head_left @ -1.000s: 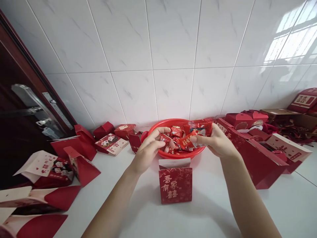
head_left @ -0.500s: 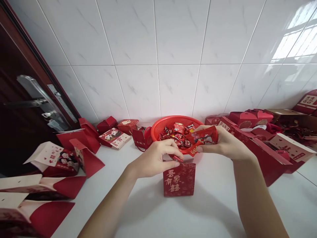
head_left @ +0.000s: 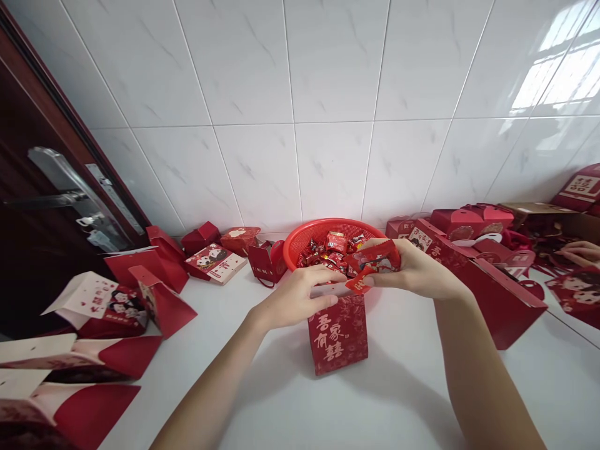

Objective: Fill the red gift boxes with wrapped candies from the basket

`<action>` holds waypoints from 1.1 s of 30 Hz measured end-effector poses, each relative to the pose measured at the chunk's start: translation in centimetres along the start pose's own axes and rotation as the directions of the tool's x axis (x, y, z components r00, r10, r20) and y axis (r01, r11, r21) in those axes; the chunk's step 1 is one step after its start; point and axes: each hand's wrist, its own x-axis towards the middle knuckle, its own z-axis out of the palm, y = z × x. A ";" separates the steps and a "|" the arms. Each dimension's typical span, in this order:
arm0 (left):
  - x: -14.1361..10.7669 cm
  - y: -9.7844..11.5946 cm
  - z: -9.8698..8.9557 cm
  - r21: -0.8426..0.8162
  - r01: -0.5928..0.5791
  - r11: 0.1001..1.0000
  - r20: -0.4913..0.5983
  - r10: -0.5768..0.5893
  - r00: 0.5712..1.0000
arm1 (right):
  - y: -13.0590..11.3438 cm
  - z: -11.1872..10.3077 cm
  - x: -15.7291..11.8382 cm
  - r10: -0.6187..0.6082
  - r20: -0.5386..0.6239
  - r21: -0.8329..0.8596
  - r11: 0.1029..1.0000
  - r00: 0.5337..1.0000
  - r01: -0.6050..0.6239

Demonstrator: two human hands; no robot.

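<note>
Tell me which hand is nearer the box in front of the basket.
Left. The left hand is at the box's upper left edge; the right hand is beyond its upper right corner.

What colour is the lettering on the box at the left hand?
Pale pinkish lettering on the dark red gift box; head view.

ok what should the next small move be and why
Probably ease the right hand over the small box and drop its red packets in: they are close by its top, which looks open, and the left hand is right at that top.
</note>
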 end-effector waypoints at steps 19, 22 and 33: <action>0.3 -0.8 -0.9 0.103 -0.066 0.993 -0.103 0.076 0.992 | 0.8 0.3 0.5 -0.090 -0.042 -0.066 0.994 0.995 0.087; 0.3 -0.8 -1.1 0.069 0.013 0.998 -0.051 -0.009 0.999 | 1.0 0.7 0.8 -0.116 -0.020 -0.086 0.990 0.993 0.114; 0.2 -1.0 -1.4 -0.011 0.073 0.997 0.017 -0.073 0.997 | 1.8 2.7 1.8 -0.133 -0.048 -0.132 0.983 0.990 0.126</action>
